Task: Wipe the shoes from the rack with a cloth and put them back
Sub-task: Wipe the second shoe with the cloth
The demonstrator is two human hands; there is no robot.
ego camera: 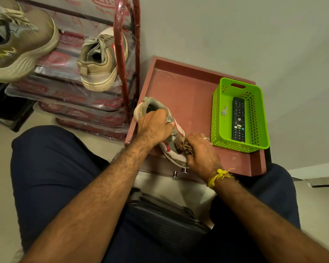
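Sneaker: gripped at collar by left hand; right hand clutches cloth against its side.

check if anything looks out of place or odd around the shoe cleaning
Slightly odd: a TV remote and a small key lie in the green basket on the pink tray-top cabinet, beside the sneaker being wiped. The rack is wrapped in plastic packaging. Nothing looks spilled or broken.
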